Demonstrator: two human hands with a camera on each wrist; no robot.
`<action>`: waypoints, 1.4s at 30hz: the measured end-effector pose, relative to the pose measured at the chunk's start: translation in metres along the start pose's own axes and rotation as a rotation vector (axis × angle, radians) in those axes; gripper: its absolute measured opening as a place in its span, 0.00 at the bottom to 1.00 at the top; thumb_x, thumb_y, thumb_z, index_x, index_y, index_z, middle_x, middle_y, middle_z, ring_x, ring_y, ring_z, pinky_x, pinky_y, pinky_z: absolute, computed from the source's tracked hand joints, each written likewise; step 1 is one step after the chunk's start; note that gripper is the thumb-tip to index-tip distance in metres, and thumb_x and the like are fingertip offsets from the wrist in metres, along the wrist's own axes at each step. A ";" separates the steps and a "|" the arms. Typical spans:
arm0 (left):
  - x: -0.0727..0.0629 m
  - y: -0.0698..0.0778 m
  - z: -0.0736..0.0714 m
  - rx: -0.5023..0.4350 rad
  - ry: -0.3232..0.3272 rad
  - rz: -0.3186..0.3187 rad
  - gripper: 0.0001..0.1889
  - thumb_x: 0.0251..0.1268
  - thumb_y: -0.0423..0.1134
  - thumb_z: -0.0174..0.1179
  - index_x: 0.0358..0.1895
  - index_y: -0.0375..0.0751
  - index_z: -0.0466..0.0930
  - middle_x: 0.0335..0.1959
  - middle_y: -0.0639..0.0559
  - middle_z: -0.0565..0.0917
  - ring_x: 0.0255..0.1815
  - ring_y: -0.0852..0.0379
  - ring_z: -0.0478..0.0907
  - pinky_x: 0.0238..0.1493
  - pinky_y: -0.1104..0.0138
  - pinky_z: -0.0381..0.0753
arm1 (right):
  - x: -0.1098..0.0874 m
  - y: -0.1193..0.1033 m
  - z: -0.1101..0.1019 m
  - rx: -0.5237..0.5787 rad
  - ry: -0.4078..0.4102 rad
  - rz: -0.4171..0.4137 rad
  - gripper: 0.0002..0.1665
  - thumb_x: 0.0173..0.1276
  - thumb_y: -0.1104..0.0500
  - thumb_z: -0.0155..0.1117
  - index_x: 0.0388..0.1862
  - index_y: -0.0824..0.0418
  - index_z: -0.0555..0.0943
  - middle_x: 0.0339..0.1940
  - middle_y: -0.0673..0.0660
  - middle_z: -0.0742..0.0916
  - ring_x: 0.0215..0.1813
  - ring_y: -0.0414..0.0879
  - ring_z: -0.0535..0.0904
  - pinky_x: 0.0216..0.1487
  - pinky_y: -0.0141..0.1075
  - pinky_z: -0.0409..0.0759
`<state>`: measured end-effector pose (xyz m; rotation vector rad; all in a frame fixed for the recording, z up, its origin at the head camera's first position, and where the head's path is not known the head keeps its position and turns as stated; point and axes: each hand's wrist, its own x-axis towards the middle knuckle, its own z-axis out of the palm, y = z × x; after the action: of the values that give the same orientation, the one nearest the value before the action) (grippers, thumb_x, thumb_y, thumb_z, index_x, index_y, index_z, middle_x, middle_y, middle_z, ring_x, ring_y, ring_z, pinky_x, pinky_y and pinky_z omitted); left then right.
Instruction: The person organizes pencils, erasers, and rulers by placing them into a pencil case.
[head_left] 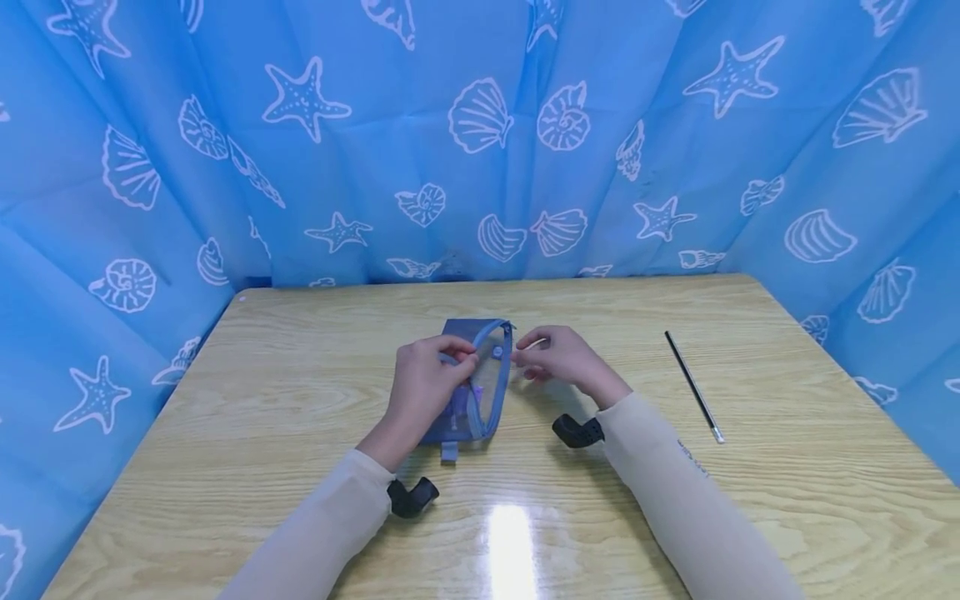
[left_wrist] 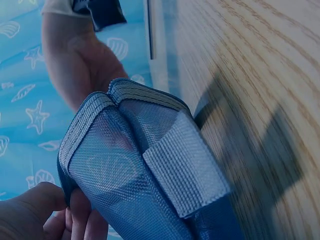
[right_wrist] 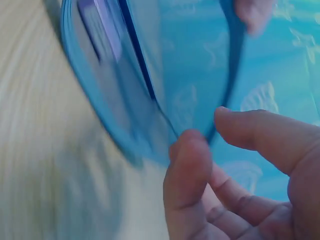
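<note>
A blue mesh zipper pouch [head_left: 493,412] stands at the middle of the table with its zipped mouth spread, facing right. My left hand [head_left: 431,375] pinches the upper edge of that mouth between thumb and fingers. In the left wrist view a pale fabric tab [left_wrist: 187,165] sticks out from the pouch's end. My right hand [head_left: 558,360] is at the mouth's right side, its thumb and forefinger apart beside the zipper edge [right_wrist: 232,65]. Through the opening shows a purple-and-white item [right_wrist: 102,30] inside the pouch; its kind is unclear.
A dark pencil [head_left: 693,385] with a light end lies to the right on the wooden table [head_left: 300,333]. Behind and at both sides hangs a blue curtain [head_left: 420,150] with shell and starfish prints. Each wrist bears a black camera mount [head_left: 577,431].
</note>
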<state>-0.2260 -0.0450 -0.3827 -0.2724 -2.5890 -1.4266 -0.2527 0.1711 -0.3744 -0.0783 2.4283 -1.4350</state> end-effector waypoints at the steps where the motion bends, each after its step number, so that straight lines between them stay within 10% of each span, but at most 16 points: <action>1: 0.000 0.000 0.000 -0.004 0.001 -0.002 0.05 0.60 0.39 0.68 0.38 0.45 0.89 0.26 0.58 0.84 0.21 0.65 0.81 0.23 0.69 0.80 | -0.004 0.003 -0.007 -0.016 0.011 0.004 0.25 0.70 0.54 0.62 0.59 0.69 0.76 0.49 0.70 0.85 0.44 0.58 0.86 0.46 0.46 0.85; 18: -0.002 -0.002 -0.001 -0.013 -0.009 -0.015 0.05 0.61 0.39 0.68 0.38 0.45 0.89 0.26 0.59 0.84 0.20 0.64 0.81 0.22 0.67 0.80 | -0.058 0.072 -0.131 -0.310 0.304 0.140 0.31 0.73 0.50 0.57 0.62 0.74 0.72 0.50 0.72 0.83 0.44 0.59 0.84 0.47 0.49 0.83; 26: -0.002 -0.002 -0.003 -0.009 0.004 -0.006 0.03 0.60 0.40 0.67 0.36 0.48 0.89 0.26 0.59 0.84 0.20 0.63 0.81 0.22 0.68 0.80 | -0.063 0.088 -0.145 -0.402 0.405 0.239 0.27 0.71 0.54 0.57 0.58 0.75 0.74 0.44 0.71 0.84 0.38 0.56 0.81 0.34 0.43 0.77; 42: -0.001 0.001 -0.003 -0.006 0.000 -0.003 0.04 0.61 0.39 0.67 0.37 0.47 0.89 0.26 0.59 0.84 0.20 0.64 0.81 0.22 0.68 0.80 | -0.066 0.102 -0.152 -0.410 0.273 0.344 0.23 0.63 0.55 0.67 0.47 0.73 0.77 0.31 0.59 0.84 0.34 0.48 0.79 0.38 0.41 0.77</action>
<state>-0.2242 -0.0470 -0.3811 -0.2695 -2.5862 -1.4358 -0.2240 0.3633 -0.3786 0.4483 2.7479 -0.8324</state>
